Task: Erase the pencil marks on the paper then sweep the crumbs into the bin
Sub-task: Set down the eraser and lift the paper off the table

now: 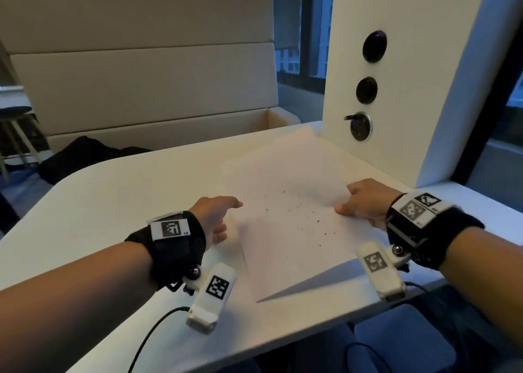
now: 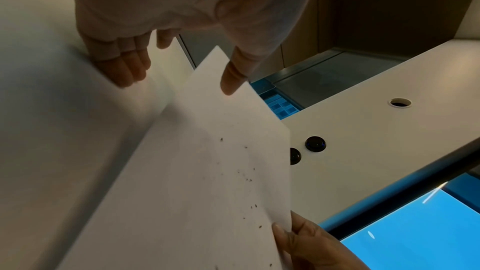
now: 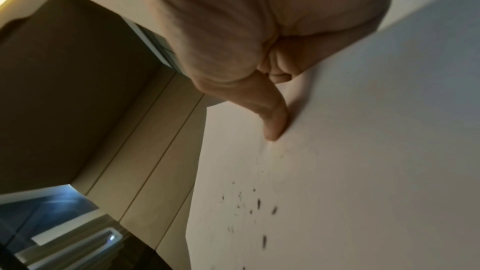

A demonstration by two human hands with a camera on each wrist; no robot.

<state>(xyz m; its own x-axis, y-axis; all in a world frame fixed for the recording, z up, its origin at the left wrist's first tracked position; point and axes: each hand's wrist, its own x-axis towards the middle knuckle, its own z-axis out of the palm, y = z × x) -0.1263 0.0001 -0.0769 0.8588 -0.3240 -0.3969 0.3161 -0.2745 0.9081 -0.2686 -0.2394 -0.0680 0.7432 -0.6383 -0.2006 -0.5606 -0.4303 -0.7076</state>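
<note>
The white paper (image 1: 283,217) is held over the white table (image 1: 113,217), and its near corner casts a shadow. Dark eraser crumbs (image 1: 297,211) are scattered across the middle of the sheet. My left hand (image 1: 218,220) holds the left edge, thumb on top and fingers along the underside. My right hand (image 1: 359,203) pinches the right edge with the thumb on top and curled fingers beneath. The left wrist view shows the paper (image 2: 207,171) tilted, with crumbs (image 2: 246,178), my left hand (image 2: 176,85) and my right hand (image 2: 298,239). The right wrist view shows my right hand (image 3: 275,106) on the paper (image 3: 337,151) above the crumbs (image 3: 259,204). No bin is in view.
A white wall panel (image 1: 396,75) with round black sockets (image 1: 366,89) rises at the table's far right, just past the sheet. A beige padded bench (image 1: 141,89) with a black garment (image 1: 79,154) stands behind the table. Blue seating (image 1: 396,344) lies below the near edge.
</note>
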